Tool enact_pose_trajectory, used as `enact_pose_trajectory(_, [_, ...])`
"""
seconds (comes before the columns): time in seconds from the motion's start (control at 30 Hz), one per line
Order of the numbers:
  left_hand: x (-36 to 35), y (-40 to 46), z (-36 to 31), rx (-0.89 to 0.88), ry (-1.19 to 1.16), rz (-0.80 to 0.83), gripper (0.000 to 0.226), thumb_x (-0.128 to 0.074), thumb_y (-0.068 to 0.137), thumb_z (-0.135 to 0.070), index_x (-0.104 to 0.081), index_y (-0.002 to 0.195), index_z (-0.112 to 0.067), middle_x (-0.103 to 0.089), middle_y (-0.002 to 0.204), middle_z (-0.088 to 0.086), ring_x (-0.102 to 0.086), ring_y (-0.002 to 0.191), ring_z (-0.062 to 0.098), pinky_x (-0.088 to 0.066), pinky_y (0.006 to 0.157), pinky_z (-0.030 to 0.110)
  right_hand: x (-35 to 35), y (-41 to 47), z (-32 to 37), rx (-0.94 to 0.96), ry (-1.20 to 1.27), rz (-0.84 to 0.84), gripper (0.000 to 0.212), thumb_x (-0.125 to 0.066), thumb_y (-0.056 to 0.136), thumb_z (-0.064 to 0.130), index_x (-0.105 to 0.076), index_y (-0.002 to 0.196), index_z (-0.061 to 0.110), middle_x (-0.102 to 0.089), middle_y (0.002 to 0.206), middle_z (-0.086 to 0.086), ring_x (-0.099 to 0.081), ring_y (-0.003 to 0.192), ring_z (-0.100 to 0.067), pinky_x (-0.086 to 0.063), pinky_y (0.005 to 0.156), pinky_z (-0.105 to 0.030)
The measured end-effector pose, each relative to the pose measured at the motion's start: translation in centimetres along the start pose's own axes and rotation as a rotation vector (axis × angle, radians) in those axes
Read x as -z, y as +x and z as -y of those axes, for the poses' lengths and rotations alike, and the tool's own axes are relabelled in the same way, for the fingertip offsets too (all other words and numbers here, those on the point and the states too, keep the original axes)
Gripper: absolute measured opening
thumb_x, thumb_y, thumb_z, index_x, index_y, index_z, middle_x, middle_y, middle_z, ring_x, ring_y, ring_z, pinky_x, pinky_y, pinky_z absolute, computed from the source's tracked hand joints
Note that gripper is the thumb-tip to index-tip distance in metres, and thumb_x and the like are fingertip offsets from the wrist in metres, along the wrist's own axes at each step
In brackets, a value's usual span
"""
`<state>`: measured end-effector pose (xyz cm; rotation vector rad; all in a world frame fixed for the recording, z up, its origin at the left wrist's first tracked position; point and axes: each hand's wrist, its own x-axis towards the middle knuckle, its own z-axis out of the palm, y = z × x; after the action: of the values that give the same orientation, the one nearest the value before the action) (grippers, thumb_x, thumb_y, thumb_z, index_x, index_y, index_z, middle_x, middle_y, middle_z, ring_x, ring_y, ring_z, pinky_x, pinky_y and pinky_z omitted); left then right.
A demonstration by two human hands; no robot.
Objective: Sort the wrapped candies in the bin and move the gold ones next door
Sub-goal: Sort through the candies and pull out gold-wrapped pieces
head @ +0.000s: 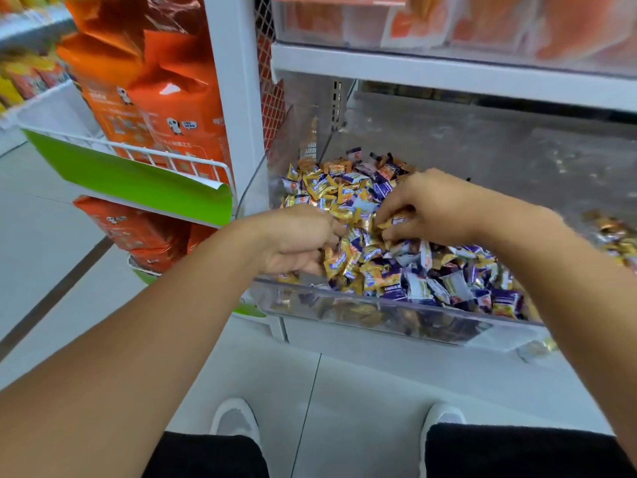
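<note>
Over clear bin: picking step — right hand pinches gold candy, left hand clutches gold handful; next — carry rightward to neighbouring bin.

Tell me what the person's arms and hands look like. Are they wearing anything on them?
Both arms are bare up to the picture's edge: no sleeves show. The left hand and right hand have no gloves, and no rings, watch or bracelets can be seen. Fingertips are partly hidden, so nails cannot be judged.

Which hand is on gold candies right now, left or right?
Both: the right hand pinches a gold candy mid-pile, and the left hand grips gold candies by the clear bin's front-left corner.
</note>
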<state>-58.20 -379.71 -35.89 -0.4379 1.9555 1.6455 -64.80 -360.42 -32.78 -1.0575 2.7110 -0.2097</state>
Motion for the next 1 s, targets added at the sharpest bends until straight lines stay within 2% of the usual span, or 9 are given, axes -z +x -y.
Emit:
enact_pose_trajectory(0.1, [0.6,-0.5,-1.3,-0.087,0.052,-0.027,0.041,-0.046,0.098,0.007,-0.056,0.133,-0.012,-0.056,0.124,0.012,-0.056,0.098,0.022,-0.062,0.066,0.028,0.2,-1.1,0.1,0.025,0.047,-0.216,0.028,-0.074,0.087,0.035,-0.074,0.113,0.027,-0.073,0.112,0.006,-0.065,0.105,-0.015,-0.047,0.093,-0.027])
enact_pose_trajectory(0.2, [1.6,-1.6,-2.2,-0.171,0.290,-0.093,0.036,-0.047,0.100,0.002,-0.062,0.122,-0.022,-0.067,0.119,0.007,-0.066,0.105,0.021,-0.060,0.084,0.033,0.7,-1.6,2.5,0.141,0.103,-0.345,0.029,-0.077,0.082,0.023,-0.076,0.110,0.026,-0.072,0.106,0.008,-0.066,0.097,-0.012,-0.050,0.089,-0.029])
enact_pose_trajectory(0.3, [2.2,-2.7,-2.7,-0.258,0.667,-0.166,0.036,-0.047,0.096,0.003,-0.068,0.110,-0.022,-0.072,0.106,0.006,-0.069,0.101,0.031,-0.057,0.089,0.048,-1.4,-0.5,5.2,0.232,0.138,0.065,0.048,-0.077,0.079,0.012,-0.070,0.119,0.037,-0.068,0.111,0.010,-0.062,0.096,-0.010,-0.052,0.083,-0.030])
enact_pose_trajectory(0.37, [2.3,-3.0,-2.7,-0.201,1.067,-0.228,0.027,-0.054,0.095,-0.005,-0.068,0.112,-0.018,-0.068,0.105,0.003,-0.067,0.102,0.028,-0.057,0.087,0.040,-3.8,0.9,6.1,0.278,-0.003,0.280,0.066,-0.064,0.081,0.002,-0.060,0.130,0.046,-0.060,0.130,0.007,-0.057,0.113,-0.019,-0.052,0.090,-0.037])
enact_pose_trajectory(0.53, [0.8,-2.3,-2.1,0.164,1.582,-0.010,0.020,-0.067,0.088,-0.030,-0.062,0.078,-0.014,-0.062,0.076,0.002,-0.062,0.072,0.024,-0.054,0.070,0.035,-5.2,3.1,5.4,0.256,-0.209,0.356,0.057,-0.057,0.083,0.004,-0.066,0.121,0.046,-0.045,0.139,0.010,-0.043,0.122,-0.022,-0.043,0.081,-0.035])
enact_pose_trajectory(0.7, [-0.4,-1.1,-1.9,0.189,1.547,0.034,0.044,-0.066,0.091,-0.032,-0.055,0.127,-0.011,-0.066,0.112,0.007,-0.060,0.069,0.020,-0.052,0.058,0.029,-4.4,2.7,5.5,0.131,-0.145,0.332,0.029,-0.076,0.074,0.008,-0.073,0.082,0.035,-0.058,0.094,0.011,-0.060,0.070,-0.011,-0.042,0.053,-0.025])
enact_pose_trajectory(0.8, [-1.0,-0.5,-1.4,0.176,1.519,0.017,0.062,-0.067,0.091,-0.034,-0.038,0.138,-0.004,-0.051,0.096,0.002,-0.053,0.068,0.020,-0.046,0.055,0.032,-3.4,2.7,4.1,0.124,-0.129,0.207,0.022,-0.077,0.071,0.007,-0.075,0.073,0.029,-0.065,0.069,0.015,-0.056,0.054,0.001,-0.041,0.048,-0.021])
enact_pose_trajectory(0.87, [-1.3,-0.6,-1.1,0.177,1.495,0.003,0.064,-0.061,0.095,-0.024,-0.024,0.143,0.000,-0.045,0.098,0.004,-0.045,0.063,0.019,-0.034,0.047,0.030,-2.9,2.7,2.8,0.096,-0.036,0.139,0.021,-0.079,0.073,0.009,-0.075,0.074,0.030,-0.069,0.072,0.014,-0.064,0.056,-0.002,-0.052,0.051,-0.025])
enact_pose_trajectory(1.0, [-0.3,0.4,-0.1,0.124,1.240,0.017,0.068,-0.064,0.091,-0.011,-0.023,0.144,-0.005,-0.058,0.115,0.018,-0.054,0.073,0.026,-0.043,0.057,0.032,-1.7,2.3,0.6,0.098,0.043,-0.015,0.019,-0.082,0.077,0.011,-0.077,0.082,0.028,-0.073,0.092,0.007,-0.068,0.084,-0.011,-0.056,0.076,-0.035])
